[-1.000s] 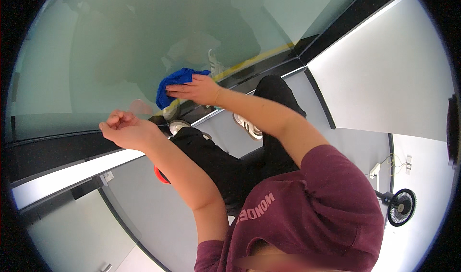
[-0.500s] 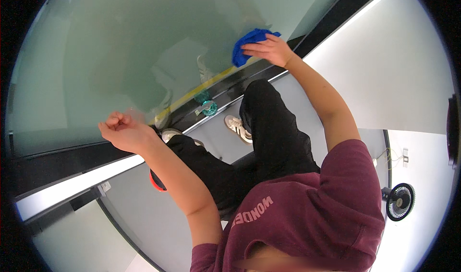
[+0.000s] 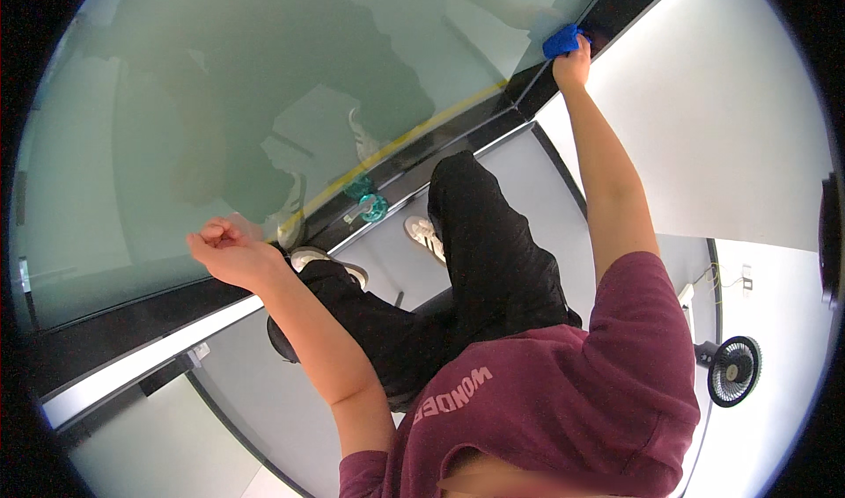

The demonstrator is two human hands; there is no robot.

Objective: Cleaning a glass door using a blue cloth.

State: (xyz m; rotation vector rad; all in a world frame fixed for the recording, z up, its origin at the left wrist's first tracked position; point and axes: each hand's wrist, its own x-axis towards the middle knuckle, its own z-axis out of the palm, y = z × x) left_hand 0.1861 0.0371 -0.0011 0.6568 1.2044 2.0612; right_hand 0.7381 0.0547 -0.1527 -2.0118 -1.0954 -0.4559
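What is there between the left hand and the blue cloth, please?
In the head view, glossy greenish panel, a yellow strip and reflections lie between left hand and blue cloth.

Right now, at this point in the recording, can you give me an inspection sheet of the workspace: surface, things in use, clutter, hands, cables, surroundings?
Surface: greenish reflective panel, with a yellow strip along its near edge and a black frame.
Things in use: blue cloth, bunched, at the panel's right edge.
Clutter: translucent teal round object by the frame; exact kind unclear.
Hands: right hand holds the cloth; left hand is loosely curled with nothing visible in it, contact with the panel unclear.
Cables: thin yellowish cable near the wall socket, far right.
Surroundings: black round fan at right; grey floor; white partition.
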